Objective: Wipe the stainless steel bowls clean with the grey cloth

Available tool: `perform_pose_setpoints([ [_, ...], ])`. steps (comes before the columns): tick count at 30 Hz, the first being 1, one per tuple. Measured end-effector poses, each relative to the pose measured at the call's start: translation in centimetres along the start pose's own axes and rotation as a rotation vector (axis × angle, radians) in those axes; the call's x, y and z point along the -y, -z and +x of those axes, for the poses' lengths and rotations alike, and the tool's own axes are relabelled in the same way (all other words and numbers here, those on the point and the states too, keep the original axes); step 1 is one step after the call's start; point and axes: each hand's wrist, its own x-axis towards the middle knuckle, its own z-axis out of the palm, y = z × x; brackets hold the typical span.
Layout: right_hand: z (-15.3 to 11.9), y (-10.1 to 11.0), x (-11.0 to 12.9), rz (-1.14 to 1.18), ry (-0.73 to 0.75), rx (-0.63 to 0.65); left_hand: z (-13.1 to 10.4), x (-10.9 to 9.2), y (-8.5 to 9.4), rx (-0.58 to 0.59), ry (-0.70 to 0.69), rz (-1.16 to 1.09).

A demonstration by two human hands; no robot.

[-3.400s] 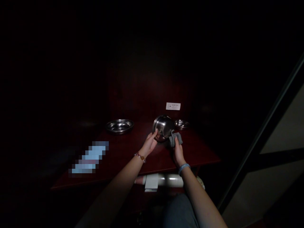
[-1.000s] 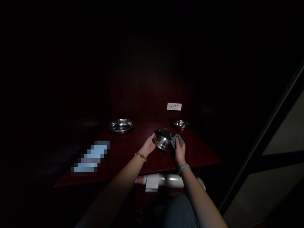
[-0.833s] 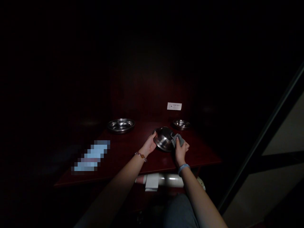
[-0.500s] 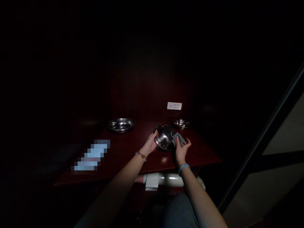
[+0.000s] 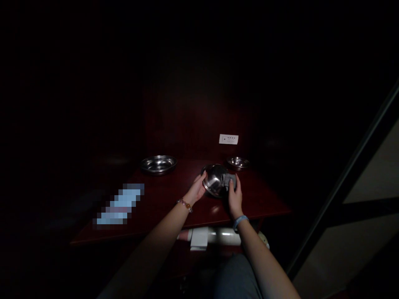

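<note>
A shiny metal bowl (image 5: pixel 213 180) is tilted above the dark red table, its rounded outside towards me. My left hand (image 5: pixel 197 187), with a beaded bracelet at the wrist, grips the bowl's left rim. On the bowl's right side my right hand (image 5: pixel 235 197) is closed on a grey cloth (image 5: pixel 230 181), which lies against the metal. A blue band circles the right wrist. The fingers behind the cloth are partly hidden.
The dark red table (image 5: pixel 174 207) carries a wide metal dish (image 5: pixel 158 165) at back left and a smaller metal bowl (image 5: pixel 238 162) at back right. A pixelated light-blue patch (image 5: pixel 121 204) covers something at left. A white wall socket (image 5: pixel 228 139) and a roll (image 5: pixel 222 236) under the tabletop also show.
My right hand has shifted slightly left, and its fingers, spread before, have drawn in round the cloth. The left hand and the bowl have hardly moved.
</note>
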Motion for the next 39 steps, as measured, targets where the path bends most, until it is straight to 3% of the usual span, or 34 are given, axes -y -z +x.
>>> perform_pose_setpoints([
  [7, -0.9, -0.5, 2.3, -0.376, 0.533, 0.317, -0.4, -0.1, -0.3, 0.012, -0.039, 0.036],
  [11, -1.6, -0.1, 3.5, -0.53, 0.687, 0.35, -0.8, -0.2, -0.7, 0.03, -0.058, 0.076],
  [17, -1.8, 0.3, 4.0, -0.613, 0.724, 0.301, -1.3, -0.3, -1.3, 0.096, -0.065, 0.122],
  [30, -2.3, 0.2, 4.3, -0.615, 0.692, 0.298, -1.6, -0.2, -1.8, 0.103, -0.04, 0.126],
  [39, 0.5, -0.1, 6.4, -0.649, 0.799, 0.471, -1.2, -0.1, -1.0, 0.036, -0.044, 0.056],
])
